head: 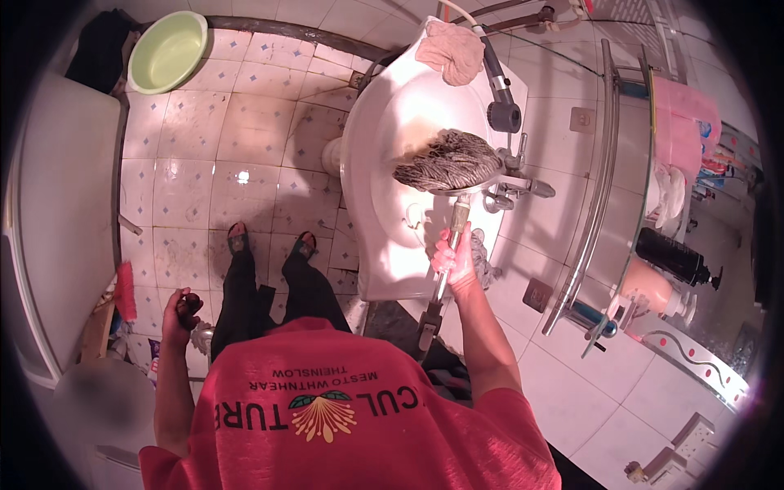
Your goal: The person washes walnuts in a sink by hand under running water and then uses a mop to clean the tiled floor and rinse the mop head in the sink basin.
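Note:
My right hand [453, 254] grips the metal handle [442, 278] of a mop, just below its collar. The mop's grey strand head [456, 160] is over the basin of a white washbasin [380, 245], close to the metal faucet [520, 184]. Its strands look wet and clumped. Down at my left side, my left hand [182, 311] hangs away from the washbasin with its fingers curled. Dark shadow covers its palm, so whether it holds anything is unclear.
A pinkish cloth [450, 52] and a dark shower head [505, 116] rest at the washbasin's far end. A grey rag [484, 260] hangs at its near edge. Metal rails [588, 226] and a glass shelf with bottles [674, 257] line the right wall. A green tub [168, 52] stands on the tiled floor [184, 184].

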Available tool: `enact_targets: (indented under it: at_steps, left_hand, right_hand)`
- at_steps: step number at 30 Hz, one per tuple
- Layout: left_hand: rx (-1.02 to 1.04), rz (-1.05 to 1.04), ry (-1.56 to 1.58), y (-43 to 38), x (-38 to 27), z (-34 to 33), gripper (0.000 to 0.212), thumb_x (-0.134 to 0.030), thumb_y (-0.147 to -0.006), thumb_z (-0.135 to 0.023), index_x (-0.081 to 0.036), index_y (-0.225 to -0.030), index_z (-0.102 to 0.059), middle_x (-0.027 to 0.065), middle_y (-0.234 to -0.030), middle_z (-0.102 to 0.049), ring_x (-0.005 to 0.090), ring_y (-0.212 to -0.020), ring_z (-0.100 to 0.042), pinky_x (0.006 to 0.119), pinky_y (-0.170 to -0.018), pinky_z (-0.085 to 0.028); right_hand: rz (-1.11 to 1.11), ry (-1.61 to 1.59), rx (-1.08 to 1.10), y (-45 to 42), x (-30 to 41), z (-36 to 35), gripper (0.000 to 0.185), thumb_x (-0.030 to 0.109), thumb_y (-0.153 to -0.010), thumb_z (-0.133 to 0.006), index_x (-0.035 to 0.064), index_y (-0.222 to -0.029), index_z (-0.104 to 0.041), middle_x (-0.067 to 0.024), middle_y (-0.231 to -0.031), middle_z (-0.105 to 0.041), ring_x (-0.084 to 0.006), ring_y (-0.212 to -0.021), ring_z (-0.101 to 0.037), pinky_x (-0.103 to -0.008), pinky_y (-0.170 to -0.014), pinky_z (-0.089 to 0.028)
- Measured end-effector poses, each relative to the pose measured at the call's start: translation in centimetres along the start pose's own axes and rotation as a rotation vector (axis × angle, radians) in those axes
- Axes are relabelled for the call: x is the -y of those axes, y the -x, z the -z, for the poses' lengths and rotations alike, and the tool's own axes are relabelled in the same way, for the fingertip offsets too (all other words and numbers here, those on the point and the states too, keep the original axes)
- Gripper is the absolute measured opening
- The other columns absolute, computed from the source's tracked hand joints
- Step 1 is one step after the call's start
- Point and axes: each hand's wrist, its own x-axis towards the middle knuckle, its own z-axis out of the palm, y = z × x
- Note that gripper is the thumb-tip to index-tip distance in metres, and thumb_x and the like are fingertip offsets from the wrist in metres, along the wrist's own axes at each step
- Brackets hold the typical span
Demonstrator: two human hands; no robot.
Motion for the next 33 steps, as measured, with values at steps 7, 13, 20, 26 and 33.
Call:
enact_targets:
  at_steps: [7, 13, 20, 26, 33]
  left_hand:
    - [-0.099, -0.029, -0.007, -0.3, 0.8, -2.2, 0.023, -0.038, -0.083, -0.057, -0.019, -0.096, -0.055, -0.0077, -0.069, -0.052, 0.0118, -0.078, -0.057, 0.022, -0.043, -0.025]
    - [-0.054, 0.005, -0.015, 0.1, 1.5, -3.7, 0.021, -0.036, -0.082, -0.057, -0.018, -0.072, -0.052, -0.0083, -0.065, -0.048, 0.0083, -0.072, -0.053, 0.023, -0.044, -0.023]
    - [-0.110, -0.026, -0.057, 0.5, 2.0, -5.3, 0.021, -0.038, -0.083, -0.056, -0.018, -0.087, -0.056, -0.0057, -0.070, -0.054, 0.0112, -0.076, -0.057, 0.023, -0.045, -0.027]
    - [-0.102, -0.031, -0.067, -0.6, 2.3, -4.3, 0.025, -0.039, -0.083, -0.057, -0.018, -0.097, -0.056, -0.0046, -0.074, -0.056, 0.0140, -0.077, -0.059, 0.023, -0.046, -0.028]
    - [0.011, 0.042, -0.108, -1.2, 3.2, -4.3, 0.020, -0.040, -0.083, -0.055, -0.022, -0.091, -0.055, -0.0097, -0.077, -0.053, 0.0109, -0.081, -0.055, 0.024, -0.052, -0.029]
  right_hand:
    - [-0.076, -0.104, 0.153, -1.2, 1.9, 1.7, 0.062, 0.069, -0.086, -0.027, 0.0119, -0.081, -0.052, 0.0044, -0.043, -0.028, -0.0085, -0.028, -0.024, -0.0260, -0.027, -0.025]
    - [-0.167, -0.212, 0.344, -0.6, 0.8, 3.2, 0.066, 0.070, -0.084, -0.030, 0.0098, -0.084, -0.057, 0.0029, -0.043, -0.028, -0.0099, -0.028, -0.024, -0.0280, -0.028, -0.027]
    - [-0.253, -0.285, 0.471, -1.3, 0.4, 3.5, 0.066, 0.068, -0.085, -0.030, 0.0085, -0.082, -0.056, 0.0008, -0.046, -0.031, -0.0119, -0.032, -0.027, -0.0277, -0.031, -0.027]
    - [-0.109, 0.023, 0.003, -1.6, -1.7, 2.2, 0.065, 0.071, -0.082, -0.030, 0.0103, -0.080, -0.052, 0.0012, -0.046, -0.033, -0.0124, -0.032, -0.030, -0.0257, -0.030, -0.025]
    - [0.132, 0.353, -0.313, -4.3, -1.1, -2.4, 0.065, 0.069, -0.085, -0.028, 0.0074, -0.089, -0.047, -0.0002, -0.052, -0.037, -0.0116, -0.037, -0.036, -0.0260, -0.035, -0.031]
